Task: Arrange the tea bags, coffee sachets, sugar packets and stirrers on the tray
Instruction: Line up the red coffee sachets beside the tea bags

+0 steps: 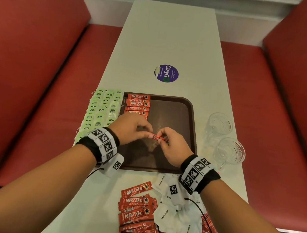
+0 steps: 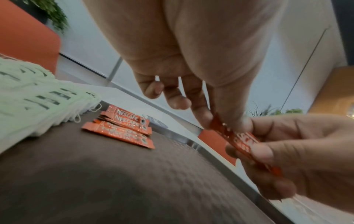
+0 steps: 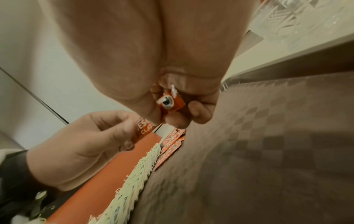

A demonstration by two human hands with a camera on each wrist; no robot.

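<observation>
Both hands hold one red coffee sachet [image 1: 158,138] above the middle of the brown tray [image 1: 185,122]. My left hand [image 1: 132,127] pinches its left end between thumb and fingers [image 2: 203,119]. My right hand [image 1: 168,145] grips its right end, where the cup picture [image 3: 167,103] shows. A column of coffee sachets [image 1: 138,104] lies on the tray's far left part. Pale green tea bags [image 1: 101,112] lie in rows along the tray's left side. Loose coffee sachets [image 1: 136,205] and white sugar packets [image 1: 176,215] are heaped on the table in front of the tray.
Two clear glass mugs [image 1: 220,125] [image 1: 230,152] stand on the white table right of the tray. A round purple sticker [image 1: 166,73] is on the table beyond it. Red bench seats [image 1: 41,89] flank the table on both sides.
</observation>
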